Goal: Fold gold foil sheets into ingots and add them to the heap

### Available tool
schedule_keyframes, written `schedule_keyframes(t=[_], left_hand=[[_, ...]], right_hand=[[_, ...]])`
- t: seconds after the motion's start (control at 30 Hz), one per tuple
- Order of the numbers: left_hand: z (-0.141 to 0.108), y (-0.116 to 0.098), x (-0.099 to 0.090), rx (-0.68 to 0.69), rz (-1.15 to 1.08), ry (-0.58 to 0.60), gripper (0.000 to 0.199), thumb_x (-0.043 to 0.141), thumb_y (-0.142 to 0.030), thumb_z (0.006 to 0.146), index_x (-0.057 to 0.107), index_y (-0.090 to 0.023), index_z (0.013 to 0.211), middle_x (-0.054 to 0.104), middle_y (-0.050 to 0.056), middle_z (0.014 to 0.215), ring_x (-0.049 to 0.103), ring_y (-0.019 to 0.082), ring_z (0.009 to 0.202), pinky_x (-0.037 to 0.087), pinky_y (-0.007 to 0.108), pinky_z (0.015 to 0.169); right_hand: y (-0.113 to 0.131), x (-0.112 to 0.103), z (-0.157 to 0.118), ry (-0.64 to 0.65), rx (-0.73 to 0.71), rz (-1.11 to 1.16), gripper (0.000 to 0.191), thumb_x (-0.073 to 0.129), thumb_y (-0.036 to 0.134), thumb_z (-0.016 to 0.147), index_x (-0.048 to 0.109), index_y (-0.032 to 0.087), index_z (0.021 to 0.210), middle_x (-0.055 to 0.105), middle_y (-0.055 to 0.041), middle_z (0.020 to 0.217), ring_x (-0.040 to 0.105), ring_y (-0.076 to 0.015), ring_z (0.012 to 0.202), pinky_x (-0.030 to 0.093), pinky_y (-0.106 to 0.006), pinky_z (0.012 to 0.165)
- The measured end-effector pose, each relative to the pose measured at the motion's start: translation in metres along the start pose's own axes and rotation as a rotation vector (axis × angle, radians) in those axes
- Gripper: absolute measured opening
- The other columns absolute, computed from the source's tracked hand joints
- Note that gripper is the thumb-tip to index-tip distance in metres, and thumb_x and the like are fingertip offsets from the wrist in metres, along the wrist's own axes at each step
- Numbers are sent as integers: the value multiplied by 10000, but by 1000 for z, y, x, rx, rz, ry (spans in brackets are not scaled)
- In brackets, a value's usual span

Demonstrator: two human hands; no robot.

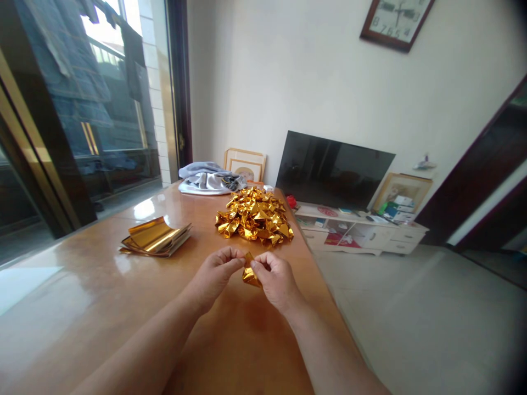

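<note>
My left hand point(214, 277) and my right hand point(275, 282) hold a small folded piece of gold foil paper point(250, 272) between them, pinching it with fingers and thumbs above the wooden table point(102, 263). Just beyond my hands lies a heaped pile of folded gold foil pieces point(253, 216). To the left of my left hand sits a loose stack of flat gold foil sheets point(156, 237), its top sheet curling upward. My fingers hide part of the held piece.
A crumpled grey and white cloth point(208, 181) lies at the table's far end. The table's right edge drops to a tiled floor. Beyond it stand a white low cabinet point(358, 233) and a dark television screen point(333, 170). A glass door point(94, 109) is on the left.
</note>
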State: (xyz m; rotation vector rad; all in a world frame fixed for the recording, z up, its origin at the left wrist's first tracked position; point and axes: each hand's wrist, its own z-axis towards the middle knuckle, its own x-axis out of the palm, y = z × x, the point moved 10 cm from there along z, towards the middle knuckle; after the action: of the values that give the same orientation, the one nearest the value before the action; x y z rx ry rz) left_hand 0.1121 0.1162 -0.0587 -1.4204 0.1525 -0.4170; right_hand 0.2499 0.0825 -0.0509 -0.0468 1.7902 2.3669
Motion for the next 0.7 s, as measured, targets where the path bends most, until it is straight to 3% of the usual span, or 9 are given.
schedule_keyframes(t=[0.3,0.5,0.7], left_hand=[[-3,9,-5,-84,27,-26,212,675,-406,829,658,-195,814,659,0,833,567,162,788,399,296,786],[-2,-6,-11,99,89,-171,206,723,-349,795,596,-190,830,623,-9,778,573,154,751,433,266,722],[0,-7,-10,213,296,-188,186,722,-357,805,655,-183,810,689,40,808,625,188,784,479,299,751]], right_hand=[[-2,1,-2,-27,-43,-33,236,633,409,878,651,186,804,671,-20,742,598,-160,681,487,-261,627],[1,0,-2,-57,-66,39,220,628,399,887,638,195,805,695,-34,750,647,-177,689,535,-285,644],[3,-3,-3,-111,-116,-69,204,623,387,892,652,200,815,705,-47,775,660,-194,736,553,-316,696]])
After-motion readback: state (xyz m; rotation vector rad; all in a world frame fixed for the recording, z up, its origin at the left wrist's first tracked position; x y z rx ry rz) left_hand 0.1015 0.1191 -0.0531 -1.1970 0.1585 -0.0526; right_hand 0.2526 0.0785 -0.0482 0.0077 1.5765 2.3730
